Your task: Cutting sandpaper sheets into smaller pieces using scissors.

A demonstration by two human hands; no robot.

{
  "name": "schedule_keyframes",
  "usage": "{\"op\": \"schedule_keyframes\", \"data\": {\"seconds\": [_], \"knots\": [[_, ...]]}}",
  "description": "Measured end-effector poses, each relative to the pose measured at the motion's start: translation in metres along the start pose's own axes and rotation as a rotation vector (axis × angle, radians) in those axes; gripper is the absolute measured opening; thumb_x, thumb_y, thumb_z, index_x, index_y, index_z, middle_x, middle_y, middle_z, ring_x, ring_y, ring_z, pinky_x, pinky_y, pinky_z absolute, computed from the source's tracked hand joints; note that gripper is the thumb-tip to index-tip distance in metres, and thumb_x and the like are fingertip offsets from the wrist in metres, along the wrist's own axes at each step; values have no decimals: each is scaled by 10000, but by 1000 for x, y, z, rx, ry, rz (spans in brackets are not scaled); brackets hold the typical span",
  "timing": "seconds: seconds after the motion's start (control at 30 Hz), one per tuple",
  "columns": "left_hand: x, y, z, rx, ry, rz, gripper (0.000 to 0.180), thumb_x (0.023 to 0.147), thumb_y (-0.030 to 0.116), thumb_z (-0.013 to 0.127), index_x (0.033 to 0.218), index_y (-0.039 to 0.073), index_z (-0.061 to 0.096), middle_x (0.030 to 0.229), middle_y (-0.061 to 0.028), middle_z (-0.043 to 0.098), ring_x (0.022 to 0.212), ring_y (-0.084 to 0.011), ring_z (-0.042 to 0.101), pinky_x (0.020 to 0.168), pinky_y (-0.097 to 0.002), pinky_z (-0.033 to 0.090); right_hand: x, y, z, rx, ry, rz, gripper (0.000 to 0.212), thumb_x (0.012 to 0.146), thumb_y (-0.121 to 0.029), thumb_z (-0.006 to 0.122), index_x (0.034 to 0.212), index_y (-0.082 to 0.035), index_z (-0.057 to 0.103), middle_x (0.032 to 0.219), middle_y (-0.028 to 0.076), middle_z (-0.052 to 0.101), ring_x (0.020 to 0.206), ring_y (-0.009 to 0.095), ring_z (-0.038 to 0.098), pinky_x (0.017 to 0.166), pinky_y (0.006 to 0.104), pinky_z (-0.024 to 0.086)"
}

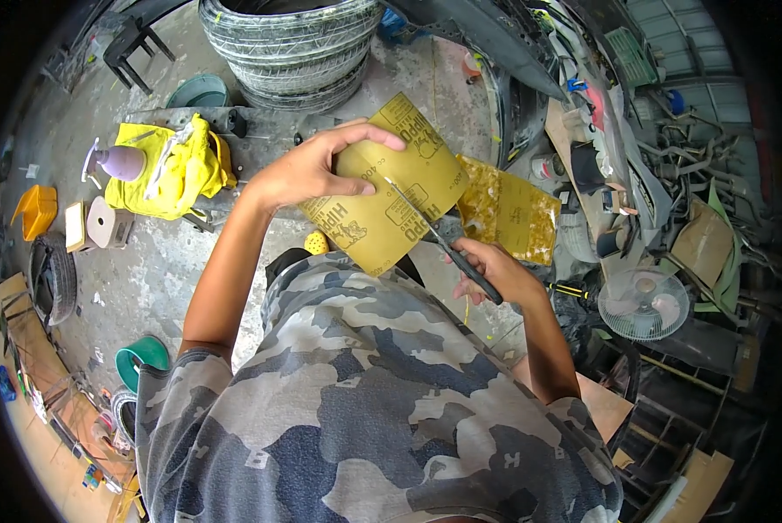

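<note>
My left hand [299, 170] pinches the upper left part of a yellow-brown sandpaper sheet [374, 227], its thumb lying on the printed back. A pair of black-handled scissors [476, 277] is gripped in my right hand [506, 272]. The narrow blade slants up and left across the middle of the sheet, along a line between two parts of it. How far the cut runs cannot be made out. The sheet is held up in front of my camouflage shirt.
A grey bench [260, 148] bears a yellow cloth [169, 192] and a lilac pump bottle [122, 163]. Stacked wrapped tyres [291, 52] stand ahead. On the right are a mottled yellow package [504, 205], a white fan [642, 303] and piled parts. A green bucket [141, 362] is at the left.
</note>
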State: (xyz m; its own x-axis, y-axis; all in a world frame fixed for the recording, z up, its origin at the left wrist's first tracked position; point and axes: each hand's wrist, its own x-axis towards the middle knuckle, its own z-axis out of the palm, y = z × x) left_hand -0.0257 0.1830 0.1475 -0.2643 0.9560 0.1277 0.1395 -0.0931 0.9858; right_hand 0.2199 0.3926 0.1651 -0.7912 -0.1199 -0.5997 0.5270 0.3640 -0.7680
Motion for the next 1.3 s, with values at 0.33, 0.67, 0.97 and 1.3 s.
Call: {"op": "schedule_keyframes", "data": {"seconds": [0.33,0.67,0.97,1.3], "knots": [[3,-3,3,-20,10,6,521,718,-5,690,1207,119,561,1203,-54,536,1133,-194,488,981,-305,376,0,-3,-5,49,45,74,375,782,-86,719,1067,1,492,704,82,668,411,79,436,413,235,327],[6,-5,3,33,-4,24,537,710,1,695,1214,125,557,1211,-72,525,1147,-211,480,992,-321,377,2,0,-9,88,59,104,342,771,-70,721,1030,-7,506,679,74,664,388,78,433,386,233,310],[8,-9,2,1,-1,20,535,719,2,696,1218,133,553,1208,-74,516,1143,-218,484,978,-323,395,4,4,-12,146,75,63,329,770,-55,715,1013,2,501,622,66,631,377,81,441,378,237,312],[10,-14,-3,28,-10,71,609,687,-51,700,1243,141,543,1249,-40,430,1171,-190,439,970,-296,389,4,-3,-14,90,64,87,288,783,-43,695,987,0,497,669,77,647,382,70,450,371,212,308]]}}
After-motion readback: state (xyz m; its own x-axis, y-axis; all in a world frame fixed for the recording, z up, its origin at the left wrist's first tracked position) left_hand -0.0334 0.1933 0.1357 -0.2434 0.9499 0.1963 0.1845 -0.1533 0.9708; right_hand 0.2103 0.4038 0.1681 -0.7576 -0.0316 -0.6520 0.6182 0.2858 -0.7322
